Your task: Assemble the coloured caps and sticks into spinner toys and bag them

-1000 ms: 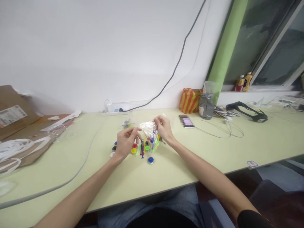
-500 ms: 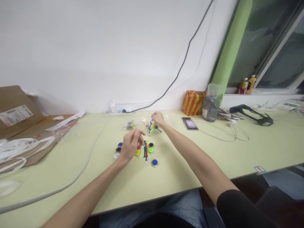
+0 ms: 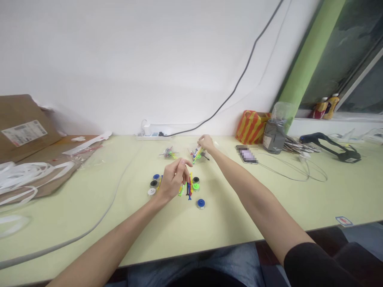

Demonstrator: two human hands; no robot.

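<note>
My left hand (image 3: pixel 176 180) is over the middle of the table, its fingers bent and close together. Whatever they may hold is hidden. Under and beside it lie thin coloured plastic sticks (image 3: pixel 189 192) with forked ends. A blue disc (image 3: pixel 156 176), a black disc (image 3: pixel 153 183) and a white disc (image 3: pixel 151 192) form a column to its left. To its right are another black disc, a bright green disc (image 3: pixel 196 186) and, nearer me, a second blue disc (image 3: pixel 201 203). Farther back, my right hand (image 3: pixel 206 142) has its fingers closed at a pile of mixed plastic sticks (image 3: pixel 196 154).
Another small heap of coloured parts (image 3: pixel 169 153) lies by a power strip (image 3: pixel 152 135). At left are a cardboard box (image 3: pixel 26 119), white straps and a grey cable. A phone (image 3: pixel 247 154), striped bag (image 3: pixel 250 126), grey container (image 3: pixel 274 136) and black headband-like frame (image 3: pixel 329 147) stand right.
The view has shifted slightly, so the table things appear moved. My left hand has come a little farther right over the sticks; my right hand stays at the back pile.
</note>
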